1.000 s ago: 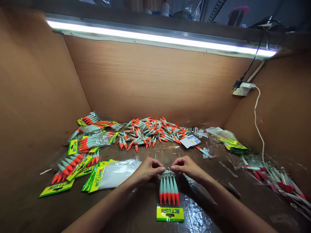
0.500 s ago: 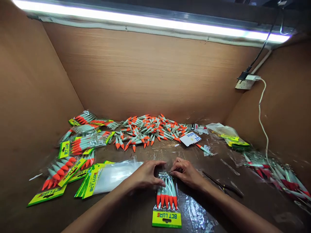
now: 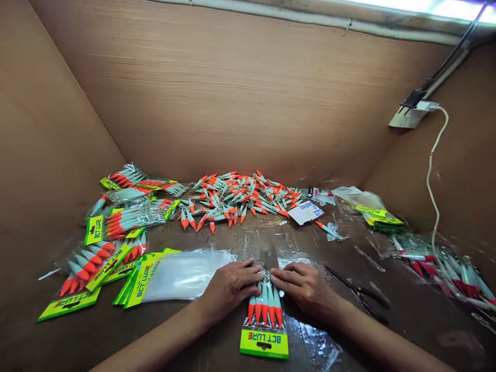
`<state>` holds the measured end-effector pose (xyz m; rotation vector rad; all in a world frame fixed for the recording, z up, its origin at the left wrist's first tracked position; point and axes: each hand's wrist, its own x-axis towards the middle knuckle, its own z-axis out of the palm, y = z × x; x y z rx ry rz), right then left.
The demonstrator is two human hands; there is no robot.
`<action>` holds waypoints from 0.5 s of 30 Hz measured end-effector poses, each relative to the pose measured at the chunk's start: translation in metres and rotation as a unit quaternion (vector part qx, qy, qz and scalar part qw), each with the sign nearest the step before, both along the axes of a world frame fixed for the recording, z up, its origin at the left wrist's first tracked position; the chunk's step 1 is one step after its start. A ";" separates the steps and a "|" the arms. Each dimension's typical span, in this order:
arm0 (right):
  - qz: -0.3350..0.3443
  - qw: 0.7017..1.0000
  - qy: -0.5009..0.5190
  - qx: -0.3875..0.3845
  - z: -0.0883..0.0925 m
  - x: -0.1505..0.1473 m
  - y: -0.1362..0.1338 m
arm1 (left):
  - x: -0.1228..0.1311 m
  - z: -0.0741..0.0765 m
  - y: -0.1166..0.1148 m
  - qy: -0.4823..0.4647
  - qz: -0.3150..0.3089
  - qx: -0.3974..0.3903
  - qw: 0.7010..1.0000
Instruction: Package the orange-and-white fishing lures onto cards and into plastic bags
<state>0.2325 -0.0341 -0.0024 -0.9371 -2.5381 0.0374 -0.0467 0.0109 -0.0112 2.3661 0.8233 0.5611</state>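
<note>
A clear pack of fishing lures point(image 3: 265, 305) lies flat before me, its yellow-green header card point(image 3: 264, 343) towards me. Several pale lures with orange tips sit side by side inside it. My left hand point(image 3: 234, 284) rests on the pack's far left part, fingers stretched out over the metal ends of the lures. From the other side my right hand point(image 3: 304, 284) lays its extended fingers on the far right part. Both hands are open and touch the pack from above. The pack's far edge is partly hidden under the fingers.
Flat clear bags point(image 3: 184, 274) with yellow cards lie to the left, beside filled lure packs point(image 3: 79, 271). Loose lures point(image 3: 236, 199) are heaped at the back wall. Pliers point(image 3: 360, 294) and a white handwritten card point(image 3: 306, 212) lie right of centre. More red-and-white lures point(image 3: 461, 281) lie far right.
My view has tipped downward and shifted slightly. My right fingers have gone from bent to stretched out on the pack's far end, and my left fingers have come down flatter onto it.
</note>
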 end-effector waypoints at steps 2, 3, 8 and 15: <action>0.015 0.999 -0.045 -0.011 0.007 0.008 -0.006 | -0.006 0.003 -0.006 0.052 -0.021 0.045 0.997; 0.022 0.997 -0.065 -0.020 0.011 0.013 -0.009 | -0.010 0.006 -0.009 0.075 -0.030 0.061 0.995; 0.039 0.990 -0.123 -0.055 0.023 0.026 -0.022 | -0.005 0.019 -0.007 0.096 0.009 0.069 0.993; -0.110 0.994 0.005 0.007 -0.015 0.059 -0.028 | 0.026 0.026 -0.016 0.071 0.011 -0.001 0.997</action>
